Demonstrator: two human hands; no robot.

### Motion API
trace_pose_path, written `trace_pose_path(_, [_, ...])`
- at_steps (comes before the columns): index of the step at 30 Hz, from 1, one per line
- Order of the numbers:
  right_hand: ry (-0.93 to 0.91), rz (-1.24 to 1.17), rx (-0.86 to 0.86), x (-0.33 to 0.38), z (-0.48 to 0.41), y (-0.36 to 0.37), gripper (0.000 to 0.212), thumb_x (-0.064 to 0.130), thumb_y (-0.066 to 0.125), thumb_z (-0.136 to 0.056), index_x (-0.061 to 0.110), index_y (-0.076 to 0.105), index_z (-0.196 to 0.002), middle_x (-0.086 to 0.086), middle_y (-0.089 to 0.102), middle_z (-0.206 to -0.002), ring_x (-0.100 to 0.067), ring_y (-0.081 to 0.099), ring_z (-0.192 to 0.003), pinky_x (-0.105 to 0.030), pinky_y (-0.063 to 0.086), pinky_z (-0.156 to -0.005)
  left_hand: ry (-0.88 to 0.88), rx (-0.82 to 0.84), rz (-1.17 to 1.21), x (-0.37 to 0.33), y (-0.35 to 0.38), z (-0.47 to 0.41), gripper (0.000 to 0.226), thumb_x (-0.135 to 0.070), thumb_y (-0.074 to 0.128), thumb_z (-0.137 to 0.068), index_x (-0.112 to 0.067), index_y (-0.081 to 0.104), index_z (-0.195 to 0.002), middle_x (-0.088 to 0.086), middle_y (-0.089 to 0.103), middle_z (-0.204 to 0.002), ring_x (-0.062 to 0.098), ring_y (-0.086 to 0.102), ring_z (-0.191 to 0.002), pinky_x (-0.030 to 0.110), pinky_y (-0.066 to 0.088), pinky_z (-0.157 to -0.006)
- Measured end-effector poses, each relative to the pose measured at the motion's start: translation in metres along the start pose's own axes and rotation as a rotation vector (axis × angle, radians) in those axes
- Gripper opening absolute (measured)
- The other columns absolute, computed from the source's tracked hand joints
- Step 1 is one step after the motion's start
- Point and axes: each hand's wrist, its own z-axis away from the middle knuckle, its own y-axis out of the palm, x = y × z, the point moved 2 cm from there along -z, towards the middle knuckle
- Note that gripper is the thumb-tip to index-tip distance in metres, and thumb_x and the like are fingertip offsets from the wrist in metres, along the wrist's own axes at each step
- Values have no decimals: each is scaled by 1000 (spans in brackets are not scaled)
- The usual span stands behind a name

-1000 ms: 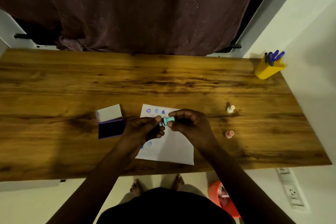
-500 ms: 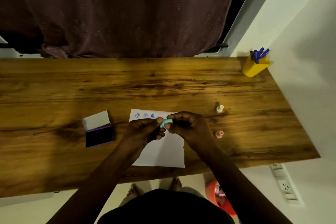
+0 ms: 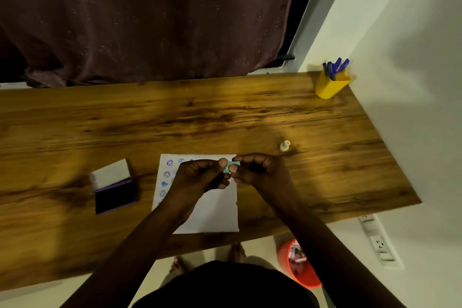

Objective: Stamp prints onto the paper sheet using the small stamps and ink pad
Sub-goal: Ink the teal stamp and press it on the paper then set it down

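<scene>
Open ink pad [image 3: 113, 189] left of paper sheet [image 3: 212, 210]; cream stamp [image 3: 284, 145] apart right. Left hand [image 3: 200, 175], right hand [image 3: 260, 170] both pinched teal stamp [image 3: 231, 166] above sheet.

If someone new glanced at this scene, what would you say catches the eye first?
Probably the two hands, left hand and right hand, meeting over the paper sheet with a small teal stamp pinched between them. Next, the blue prints along the sheet's left side, then the open ink pad to its left and the yellow pen cup at the far right corner.
</scene>
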Motion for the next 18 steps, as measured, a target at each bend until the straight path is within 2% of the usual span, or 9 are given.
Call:
trace_pose_path(3, [-39,72,-38,0,-2,-22,25,15,80,-88,10,77,-113,-2,81,-104,-16,78,-97,-31,64,-85,-7,20,-2,1,15,-8,23,-37,74,-86,-20,85,-97,14,82,-95,27,79,-86,27,63,-77])
trace_pose_path(5, [-72,125,-96,-1,-6,-41,26,16,81,-87,13,78,-112,1,81,-106,-8,77,-96,-24,62,-81,-34,-4,29,2,22,-14,24,-37,76,-84,-20,85,-96,15,82,-95,26,79,-84,29,64,-79])
trace_pose_path(7, [-98,244,-197,-6,-12,-65,25,18,83,-85,18,79,-110,2,81,-102,0,76,-80,-15,58,-66,-58,-36,56,6,26,-22,31,-37,79,-80,-13,84,-99,19,81,-95,27,78,-83,33,65,-83])
trace_pose_path(9, [-107,413,-302,-16,-19,-89,25,20,85,-83,25,78,-106,3,81,-98,3,74,-70,-12,56,-61,-71,-45,73,10,28,-27,37,-35,80,-78,-7,82,-103,21,80,-96,29,77,-83,37,65,-85])
trace_pose_path(11, [-121,582,-356,-27,-27,-106,30,20,85,-82,22,78,-110,3,80,-99,16,67,-71,1,49,-66,-80,-32,78,15,28,-30,37,-32,79,-80,-5,80,-106,20,80,-96,29,77,-83,40,64,-87])
trace_pose_path(13, [-129,728,-375,-39,-36,-119,29,18,84,-83,17,75,-111,0,81,-99,13,66,-78,5,42,-66,-86,-24,74,19,28,-31,33,-28,77,-84,-5,79,-107,18,81,-95,28,78,-84,40,64,-88])
trace_pose_path(15, [-131,856,-375,-49,-44,-127,20,20,81,-84,17,74,-102,-2,81,-94,-8,74,-82,-4,47,-63,-90,-30,76,22,28,-32,34,-27,77,-84,-4,79,-109,19,81,-97,28,78,-86,40,64,-87])
trace_pose_path(16, [-125,892,-371,-53,-48,-129,16,21,80,-85,17,74,-99,-2,80,-93,-15,76,-83,-16,53,-65,-90,-36,77,23,29,-32,34,-28,77,-84,-5,79,-109,19,81,-97,28,79,-86,40,64,-87])
trace_pose_path(18, [-106,907,-360,-61,-54,-134,13,22,78,-85,17,74,-97,-2,80,-92,-20,76,-85,-30,59,-70,-82,-41,77,24,29,-32,32,-29,78,-83,-9,80,-107,18,81,-98,28,79,-87,40,65,-87])
